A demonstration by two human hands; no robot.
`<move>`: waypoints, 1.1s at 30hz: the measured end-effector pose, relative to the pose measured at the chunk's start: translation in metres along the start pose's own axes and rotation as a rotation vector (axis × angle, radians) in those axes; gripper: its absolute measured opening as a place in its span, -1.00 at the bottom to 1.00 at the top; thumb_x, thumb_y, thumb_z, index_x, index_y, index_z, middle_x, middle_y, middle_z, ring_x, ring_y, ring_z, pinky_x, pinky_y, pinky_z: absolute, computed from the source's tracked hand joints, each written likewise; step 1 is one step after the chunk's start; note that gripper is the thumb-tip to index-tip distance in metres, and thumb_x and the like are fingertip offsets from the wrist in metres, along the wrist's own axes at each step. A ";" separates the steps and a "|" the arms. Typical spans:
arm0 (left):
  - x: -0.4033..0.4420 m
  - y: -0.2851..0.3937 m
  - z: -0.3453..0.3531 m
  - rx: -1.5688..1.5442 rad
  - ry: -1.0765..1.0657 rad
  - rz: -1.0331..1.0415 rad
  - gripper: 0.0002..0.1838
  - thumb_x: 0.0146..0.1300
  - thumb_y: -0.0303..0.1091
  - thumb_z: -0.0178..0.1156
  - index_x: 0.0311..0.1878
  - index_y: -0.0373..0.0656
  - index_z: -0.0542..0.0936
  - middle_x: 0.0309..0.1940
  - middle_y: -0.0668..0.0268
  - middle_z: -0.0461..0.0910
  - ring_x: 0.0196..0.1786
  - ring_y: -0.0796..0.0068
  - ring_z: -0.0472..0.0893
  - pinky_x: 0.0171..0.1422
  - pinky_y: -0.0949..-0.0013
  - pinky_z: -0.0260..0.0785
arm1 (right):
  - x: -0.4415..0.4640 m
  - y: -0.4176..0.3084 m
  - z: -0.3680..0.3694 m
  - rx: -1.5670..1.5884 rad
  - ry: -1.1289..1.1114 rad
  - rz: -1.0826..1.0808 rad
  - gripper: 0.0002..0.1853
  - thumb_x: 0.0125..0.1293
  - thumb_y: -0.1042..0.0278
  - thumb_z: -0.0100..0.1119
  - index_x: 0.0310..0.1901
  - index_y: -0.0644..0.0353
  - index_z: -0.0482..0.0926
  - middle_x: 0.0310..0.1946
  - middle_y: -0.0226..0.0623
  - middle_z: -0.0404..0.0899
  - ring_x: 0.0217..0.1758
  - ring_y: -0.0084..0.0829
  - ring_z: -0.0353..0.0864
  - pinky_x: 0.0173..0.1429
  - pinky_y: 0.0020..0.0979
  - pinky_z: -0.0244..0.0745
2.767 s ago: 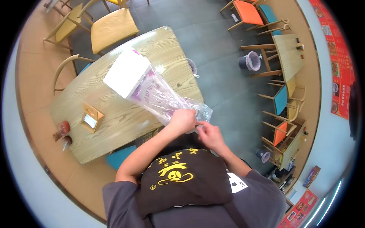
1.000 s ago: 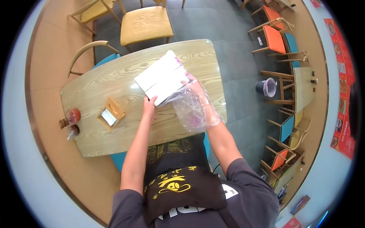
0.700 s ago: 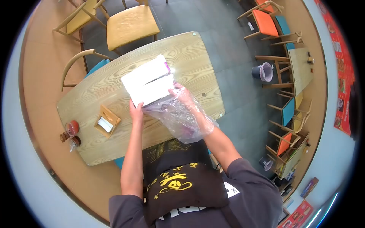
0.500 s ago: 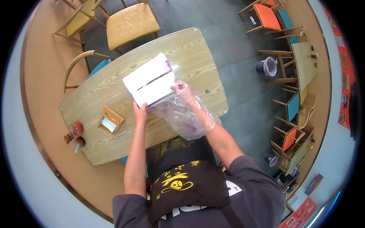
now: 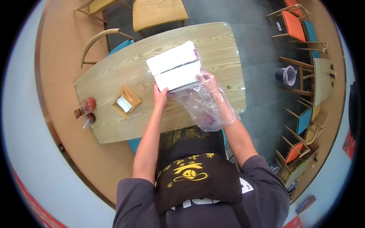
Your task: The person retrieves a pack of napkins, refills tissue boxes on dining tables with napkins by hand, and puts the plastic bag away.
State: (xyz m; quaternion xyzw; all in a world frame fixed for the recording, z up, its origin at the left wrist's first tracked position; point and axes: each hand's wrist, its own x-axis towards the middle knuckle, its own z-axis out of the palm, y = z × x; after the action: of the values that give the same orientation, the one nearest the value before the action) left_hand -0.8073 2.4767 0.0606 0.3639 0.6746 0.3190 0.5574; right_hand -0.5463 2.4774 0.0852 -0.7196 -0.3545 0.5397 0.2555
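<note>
Two white stacks of what look like paper napkins [image 5: 171,59] lie side by side above the wooden table, a dark gap between them. A clear plastic bag [image 5: 203,108] with purple print hangs from their near right side. My left hand [image 5: 161,95] is closed on the stacks' lower left corner, thumb on top. My right hand [image 5: 209,82] grips their lower right edge; the plastic drapes over this hand and forearm, partly hiding the fingers. Left of my hands, a wooden napkin box [image 5: 126,102] holds some white napkins.
Red and brown condiment jars [image 5: 88,105] stand by the table's left end. A yellow-seated chair [image 5: 159,14] and a teal-seated chair [image 5: 121,46] are at the far side. On the right are a lined bin [image 5: 289,76] and another table [image 5: 323,81] with chairs.
The view has turned, so the table and everything on it sit further right and slightly higher. Both hands keep their hold on the napkins, and the plastic still drapes over my right forearm.
</note>
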 end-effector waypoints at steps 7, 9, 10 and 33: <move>0.006 -0.015 0.003 -0.053 0.012 0.019 -0.27 0.14 -0.48 0.20 0.42 -0.28 0.23 0.26 0.08 0.44 0.28 0.23 0.44 0.38 0.28 0.24 | 0.011 0.015 0.001 -0.053 0.084 -0.076 -0.56 0.30 0.04 0.31 0.00 0.27 0.68 -0.03 -0.15 0.69 0.10 -0.34 0.62 0.21 -0.34 0.44; 0.002 -0.006 0.001 -0.012 0.021 0.039 -0.26 0.14 -0.48 0.20 0.42 -0.27 0.22 0.25 0.06 0.45 0.27 0.21 0.46 0.38 0.27 0.25 | 0.016 0.027 0.004 -0.070 0.115 -0.117 -0.57 0.33 0.05 0.28 0.03 0.25 0.67 -0.04 -0.17 0.70 0.08 -0.34 0.62 0.20 -0.34 0.44; -0.002 0.003 0.002 0.026 0.039 0.065 -0.26 0.14 -0.47 0.20 0.43 -0.27 0.22 0.24 0.04 0.46 0.26 0.19 0.47 0.38 0.26 0.25 | 0.015 0.026 0.005 -0.055 0.087 -0.123 -0.57 0.33 0.05 0.28 0.03 0.25 0.67 -0.04 -0.17 0.70 0.08 -0.34 0.62 0.20 -0.34 0.44; -0.001 0.053 0.059 0.693 0.184 0.489 -0.27 0.15 -0.27 0.25 0.37 -0.32 0.27 0.42 -0.06 0.19 0.50 -0.01 0.13 0.57 -0.05 -0.17 | 0.007 0.000 -0.002 -0.225 0.047 -0.084 -0.56 0.34 0.02 0.14 0.11 0.14 0.62 0.11 -0.04 0.59 0.20 -0.04 0.55 0.31 -0.21 0.39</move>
State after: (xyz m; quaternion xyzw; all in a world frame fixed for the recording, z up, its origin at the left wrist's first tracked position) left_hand -0.7417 2.5059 0.0951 0.6486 0.6826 0.2274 0.2482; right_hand -0.5433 2.4826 0.0816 -0.7405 -0.4368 0.4684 0.2038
